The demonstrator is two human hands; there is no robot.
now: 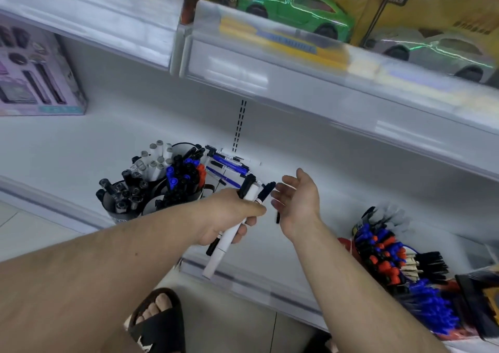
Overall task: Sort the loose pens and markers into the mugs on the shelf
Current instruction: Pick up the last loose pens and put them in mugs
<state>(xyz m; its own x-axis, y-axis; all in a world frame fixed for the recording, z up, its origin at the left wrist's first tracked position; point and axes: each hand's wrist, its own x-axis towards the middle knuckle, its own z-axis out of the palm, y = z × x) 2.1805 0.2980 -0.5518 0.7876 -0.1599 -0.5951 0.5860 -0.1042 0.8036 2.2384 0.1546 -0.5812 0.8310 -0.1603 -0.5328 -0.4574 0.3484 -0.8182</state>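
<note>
White shop shelf, mugs at its front left; left hand grips a bundle of markers; right hand relaxed, empty; best drop each marker cap-up into the matching mug, one by one.

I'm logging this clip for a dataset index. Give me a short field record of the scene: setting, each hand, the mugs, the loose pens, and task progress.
setting: white store shelf, toy cars boxed on the shelf above
left hand: grips a bundle of markers, white barrels with black caps
right hand: open, beside the bundle, holding nothing
mugs: clustered left of the hands, packed with black, blue, red and white markers
loose pens: lying on the shelf behind the hands
progress: loose pens remain unsorted
</note>
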